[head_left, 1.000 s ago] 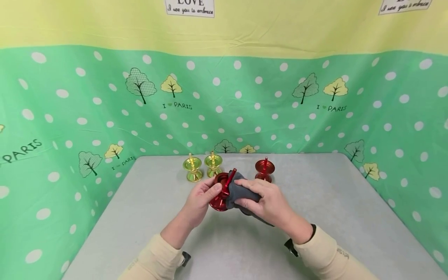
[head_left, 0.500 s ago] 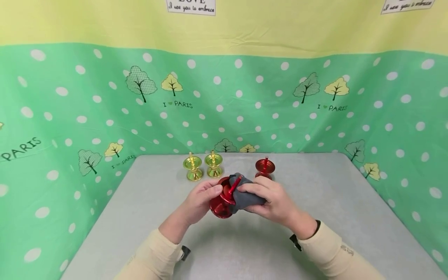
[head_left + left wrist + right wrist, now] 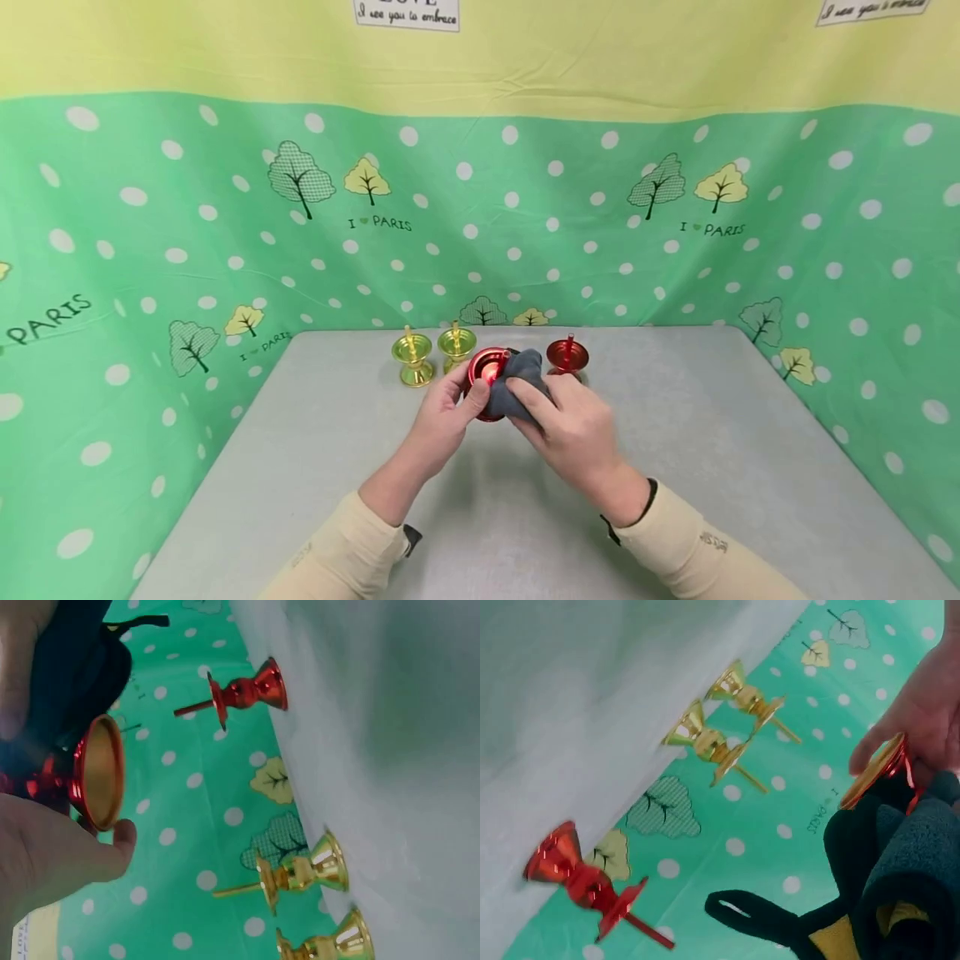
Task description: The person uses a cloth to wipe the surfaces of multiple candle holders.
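Note:
My left hand (image 3: 442,419) grips a shiny red candle holder (image 3: 486,369) above the table, thumb over its rim. The holder tilts, with its dish turned towards the head camera. In my right hand (image 3: 581,425) is a dark grey cloth (image 3: 519,387), pinched and pressed against the right side of the dish and its spike. Much of the holder lies hidden behind cloth and fingers. The left wrist view shows the holder's round base (image 3: 101,772) with a tan underside. From the right wrist, the cloth (image 3: 919,840) shows a hanging loop (image 3: 750,911).
A second red candle holder (image 3: 567,357) stands upright behind my right hand. Two gold candle holders (image 3: 412,358) stand side by side at the back left of the grey table (image 3: 300,450). Green dotted fabric (image 3: 480,225) hangs behind and along both sides.
Both hands have moved away from me and upward with the red candle holder and cloth. The holder's dish has turned more towards the head camera, and the cloth covers more of its spike.

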`<act>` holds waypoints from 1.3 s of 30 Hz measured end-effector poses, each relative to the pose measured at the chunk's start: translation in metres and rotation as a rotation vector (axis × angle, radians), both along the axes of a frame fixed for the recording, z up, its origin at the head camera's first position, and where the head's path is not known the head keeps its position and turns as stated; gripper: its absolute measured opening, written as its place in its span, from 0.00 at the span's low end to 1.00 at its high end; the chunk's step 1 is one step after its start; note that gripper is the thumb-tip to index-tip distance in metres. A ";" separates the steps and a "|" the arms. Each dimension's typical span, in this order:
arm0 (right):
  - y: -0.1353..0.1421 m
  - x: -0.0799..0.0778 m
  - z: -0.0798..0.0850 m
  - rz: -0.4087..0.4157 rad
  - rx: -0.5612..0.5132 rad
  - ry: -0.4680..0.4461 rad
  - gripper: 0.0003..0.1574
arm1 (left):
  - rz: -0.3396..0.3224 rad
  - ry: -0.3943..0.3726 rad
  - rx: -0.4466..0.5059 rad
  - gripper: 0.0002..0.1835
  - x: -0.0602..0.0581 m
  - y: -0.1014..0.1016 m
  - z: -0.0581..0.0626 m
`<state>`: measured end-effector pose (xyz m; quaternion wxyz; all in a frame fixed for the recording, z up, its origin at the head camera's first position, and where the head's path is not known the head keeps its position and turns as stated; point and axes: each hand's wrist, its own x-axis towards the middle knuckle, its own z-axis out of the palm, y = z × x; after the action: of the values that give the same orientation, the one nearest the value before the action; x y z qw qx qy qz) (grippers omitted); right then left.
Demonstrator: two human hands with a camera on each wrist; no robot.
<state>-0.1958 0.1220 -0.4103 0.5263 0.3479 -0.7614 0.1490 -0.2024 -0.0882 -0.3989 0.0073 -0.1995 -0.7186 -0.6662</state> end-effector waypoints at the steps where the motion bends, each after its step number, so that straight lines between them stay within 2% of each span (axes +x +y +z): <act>1: 0.001 0.000 0.000 0.013 0.011 -0.007 0.21 | -0.022 -0.003 0.002 0.23 0.000 -0.002 0.000; 5: 0.012 -0.006 -0.002 0.129 0.089 -0.030 0.23 | -0.142 0.000 0.008 0.28 0.002 -0.011 0.001; 10: 0.031 -0.022 -0.002 0.289 0.184 -0.034 0.23 | -0.281 0.007 -0.017 0.34 0.001 -0.018 -0.001; 13: 0.037 -0.027 0.000 0.326 0.205 -0.016 0.23 | -0.329 -0.013 -0.041 0.34 -0.001 -0.020 -0.001; 16: 0.035 -0.023 0.001 0.300 0.193 0.001 0.22 | -0.329 -0.041 -0.049 0.34 -0.002 -0.021 0.000; 18: 0.032 -0.018 0.001 0.237 0.157 0.017 0.20 | -0.259 -0.036 -0.061 0.37 -0.001 -0.019 0.001; 21: 0.024 -0.011 0.000 0.106 0.075 0.026 0.20 | -0.131 0.064 -0.085 0.47 0.000 -0.012 -0.001; 25: 0.012 -0.004 0.000 -0.029 -0.004 -0.004 0.19 | 0.062 0.318 -0.251 0.60 0.002 -0.002 -0.010; 28: 0.005 0.003 0.004 -0.090 -0.024 -0.065 0.15 | 0.206 0.514 -0.433 0.67 0.003 0.001 -0.016; 30: 0.001 0.006 0.007 -0.119 -0.038 -0.109 0.16 | 0.282 0.614 -0.515 0.68 0.005 0.003 -0.017; 32: -0.002 0.009 0.011 -0.141 -0.054 -0.152 0.20 | 0.328 0.678 -0.556 0.68 0.007 0.005 -0.018; 34: -0.003 0.011 0.014 -0.155 -0.075 -0.178 0.21 | 0.344 0.716 -0.583 0.67 0.008 0.007 -0.019; 39: -0.003 0.012 0.018 -0.166 -0.090 -0.199 0.21 | 0.316 0.729 -0.589 0.65 0.009 0.008 -0.020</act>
<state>-0.1835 0.1192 -0.3926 0.4739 0.2434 -0.8285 0.1727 -0.1935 -0.0801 -0.4188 0.3026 -0.3016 -0.8485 -0.3124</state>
